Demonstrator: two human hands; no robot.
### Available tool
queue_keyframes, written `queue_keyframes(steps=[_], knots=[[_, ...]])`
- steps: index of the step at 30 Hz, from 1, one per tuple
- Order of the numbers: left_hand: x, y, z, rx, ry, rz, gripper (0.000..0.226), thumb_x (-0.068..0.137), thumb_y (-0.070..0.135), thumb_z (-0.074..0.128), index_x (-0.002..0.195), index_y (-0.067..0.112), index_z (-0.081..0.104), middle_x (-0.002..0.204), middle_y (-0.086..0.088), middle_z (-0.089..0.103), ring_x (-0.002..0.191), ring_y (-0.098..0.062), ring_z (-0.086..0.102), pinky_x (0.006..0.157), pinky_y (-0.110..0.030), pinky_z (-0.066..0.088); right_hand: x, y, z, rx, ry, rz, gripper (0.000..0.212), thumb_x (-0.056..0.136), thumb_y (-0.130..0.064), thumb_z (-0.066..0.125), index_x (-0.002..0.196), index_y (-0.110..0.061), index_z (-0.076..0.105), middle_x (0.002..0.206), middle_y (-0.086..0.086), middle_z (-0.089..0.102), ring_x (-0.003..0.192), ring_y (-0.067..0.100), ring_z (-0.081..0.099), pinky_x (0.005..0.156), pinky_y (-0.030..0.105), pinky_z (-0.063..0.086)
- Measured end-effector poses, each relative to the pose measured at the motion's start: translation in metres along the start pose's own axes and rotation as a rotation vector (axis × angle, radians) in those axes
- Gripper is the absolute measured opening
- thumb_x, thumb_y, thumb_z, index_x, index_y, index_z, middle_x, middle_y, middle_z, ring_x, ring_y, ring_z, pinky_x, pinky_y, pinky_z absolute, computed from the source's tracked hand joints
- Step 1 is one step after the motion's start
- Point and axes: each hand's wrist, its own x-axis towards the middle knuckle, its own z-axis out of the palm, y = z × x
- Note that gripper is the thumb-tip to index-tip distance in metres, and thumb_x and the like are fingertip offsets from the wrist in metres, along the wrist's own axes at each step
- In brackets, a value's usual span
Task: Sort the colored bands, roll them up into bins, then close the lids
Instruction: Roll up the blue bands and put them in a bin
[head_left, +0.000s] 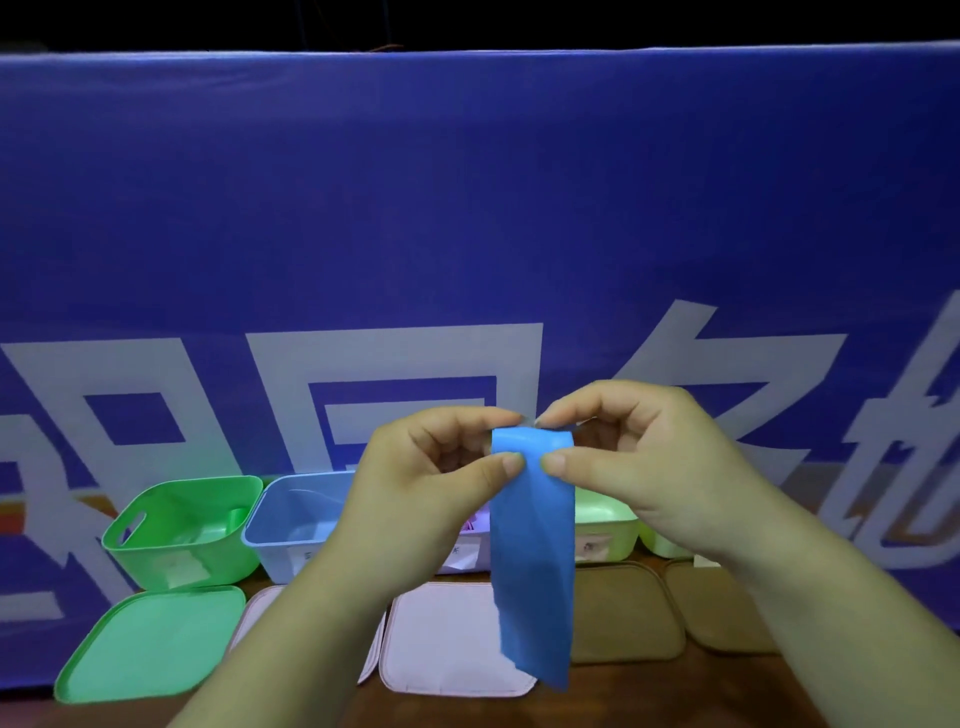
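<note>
- Your left hand (415, 483) and right hand (639, 457) both pinch the top end of the band (535, 545). Each has its thumb on the near face and its forefinger behind, and the two thumbs almost meet.
- The band is off the table, and the rest of it hangs free straight below the grip. I can't tell whether its lower end touches anything.
- The top edge looks slightly curled over, so I take the rolling as barely begun.
- Make the first turn small and tight, because a loose core will likely spring open once it is in the bin.
- Keep the top edge level between your two pinches. If one side leads, the roll will cone out sideways.
- The hanging part shows a slight twist and crease low down. Let it hang straight, or smooth it as it comes up, before it goes into the roll.
- Walk your thumbs and forefingers in turn, so that one hand always holds the roll while the other takes a new hold.
- The matching blue bin (296, 514) stands open below and to the left of the grip, partly behind your left hand.
- Pinch the finished roll across its loose end as you carry it down there, and set it in with that end against the wall.
- The lids (447, 639) lie flat below the grip, nearer to you than the bins. Leave them until the bands are in.
</note>
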Motion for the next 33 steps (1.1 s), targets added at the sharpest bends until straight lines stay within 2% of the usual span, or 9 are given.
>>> queue_keyframes(steps=[3, 5, 8, 12, 17, 21, 27, 30, 33], knots=[[0.003, 0.000, 0.010, -0.020, -0.008, -0.030, 0.025, 0.083, -0.001, 0.071, 0.101, 0.016, 0.075, 0.091, -0.004, 0.077, 0.089, -0.025, 0.073, 0.081, -0.033, 0.061, -0.002, 0.002, -0.006, -0.027, 0.023, -0.070, 0.024, 0.078, -0.014, 0.080, 0.092, -0.032, 0.074, 0.089, 0.008, 0.074, 0.083, 0.032, 0.069, 0.076, 0.055, 0.057], [0.005, -0.001, 0.014, -0.018, -0.005, -0.036, 0.024, 0.084, 0.000, 0.071, 0.100, 0.016, 0.075, 0.091, -0.003, 0.077, 0.089, -0.023, 0.073, 0.080, -0.030, 0.061, -0.002, 0.005, -0.011, -0.016, 0.032, -0.078, 0.025, 0.077, -0.012, 0.080, 0.091, -0.032, 0.075, 0.090, 0.009, 0.074, 0.084, 0.032, 0.069, 0.075, 0.055, 0.057], [0.008, -0.003, 0.020, -0.016, -0.005, -0.033, 0.023, 0.085, 0.000, 0.070, 0.101, 0.016, 0.075, 0.090, -0.005, 0.077, 0.089, -0.025, 0.072, 0.079, -0.031, 0.061, -0.003, 0.009, -0.017, 0.000, 0.017, -0.071, 0.025, 0.076, -0.008, 0.081, 0.092, -0.027, 0.075, 0.087, 0.004, 0.074, 0.082, 0.021, 0.072, 0.076, 0.045, 0.060], [0.013, -0.008, 0.026, -0.001, -0.024, -0.014, 0.017, 0.087, 0.009, 0.073, 0.099, 0.020, 0.074, 0.091, -0.010, 0.074, 0.090, -0.034, 0.069, 0.082, -0.049, 0.057, 0.003, 0.015, -0.023, -0.025, 0.034, -0.088, 0.022, 0.078, -0.011, 0.080, 0.092, -0.027, 0.076, 0.084, -0.001, 0.074, 0.080, 0.019, 0.071, 0.075, 0.039, 0.061], [0.019, -0.012, 0.026, 0.079, -0.056, 0.058, 0.018, 0.084, 0.022, 0.069, 0.101, 0.028, 0.072, 0.092, -0.011, 0.072, 0.090, -0.034, 0.067, 0.084, -0.051, 0.057, 0.012, 0.021, -0.027, -0.002, 0.011, -0.069, 0.020, 0.079, -0.011, 0.078, 0.094, -0.025, 0.076, 0.085, -0.010, 0.075, 0.082, 0.011, 0.071, 0.071, 0.020, 0.057], [0.025, -0.016, 0.025, 0.114, -0.044, 0.067, 0.022, 0.083, 0.024, 0.071, 0.104, 0.030, 0.069, 0.089, -0.019, 0.066, 0.086, -0.040, 0.063, 0.080, -0.058, 0.055, 0.020, 0.023, -0.028, 0.066, -0.012, -0.018, 0.020, 0.078, -0.006, 0.078, 0.093, -0.020, 0.076, 0.083, -0.005, 0.075, 0.079, 0.010, 0.072, 0.069, 0.018, 0.055], [0.034, -0.020, 0.022, 0.271, -0.095, 0.045, 0.020, 0.091, 0.033, 0.067, 0.110, 0.039, 0.063, 0.096, 0.004, 0.071, 0.093, -0.020, 0.068, 0.082, -0.039, 0.059, 0.032, 0.029, -0.030, 0.093, -0.008, 0.041, 0.017, 0.079, -0.008, 0.077, 0.093, -0.019, 0.076, 0.084, -0.004, 0.075, 0.080, 0.011, 0.071, 0.069, 0.017, 0.055], [0.038, -0.022, 0.024, 0.290, -0.083, 0.038, 0.024, 0.090, 0.023, 0.068, 0.110, 0.036, 0.063, 0.101, 0.012, 0.072, 0.096, -0.013, 0.069, 0.083, -0.033, 0.059, 0.035, 0.033, -0.030, 0.128, -0.001, 0.079, 0.014, 0.081, -0.008, 0.075, 0.093, -0.016, 0.075, 0.084, 0.000, 0.075, 0.078, 0.012, 0.071, 0.067, 0.017, 0.055], [0.041, -0.023, 0.028, 0.248, -0.051, 0.037, 0.025, 0.088, 0.010, 0.070, 0.106, 0.027, 0.069, 0.098, 0.011, 0.072, 0.094, -0.013, 0.069, 0.080, -0.028, 0.059, 0.038, 0.035, -0.031, 0.170, 0.000, 0.106, 0.012, 0.082, -0.008, 0.074, 0.092, -0.014, 0.075, 0.083, 0.003, 0.075, 0.076, 0.015, 0.071, 0.066, 0.019, 0.056]])
